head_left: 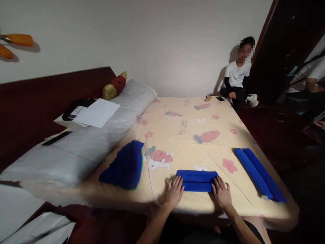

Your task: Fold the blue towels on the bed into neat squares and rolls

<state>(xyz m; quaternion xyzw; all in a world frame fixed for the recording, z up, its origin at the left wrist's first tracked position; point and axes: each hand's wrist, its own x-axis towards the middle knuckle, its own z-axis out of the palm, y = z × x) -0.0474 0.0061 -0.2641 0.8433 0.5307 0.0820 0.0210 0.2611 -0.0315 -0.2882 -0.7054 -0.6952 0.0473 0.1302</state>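
A blue towel point(197, 176) lies folded into a flat strip near the bed's front edge, with a dark seam running along its middle. My left hand point(175, 190) rests on its left end, fingers stretched out. On the right end lies my right hand point(222, 191), its fingers also extended and flat. Off to the left is a loosely folded blue cloth point(124, 165) with a green edge. Two long rolled blue towels point(259, 174) sit side by side at the bed's right edge.
The bed point(188, 135) has a cream sheet with printed carrots and rabbits. Along its left run a grey plastic-wrapped bolster point(101, 145), a white board point(98, 113) and a red-gold cushion point(115, 86). A seated person point(237, 76) is by a phone point(219, 98); another person stands far right.
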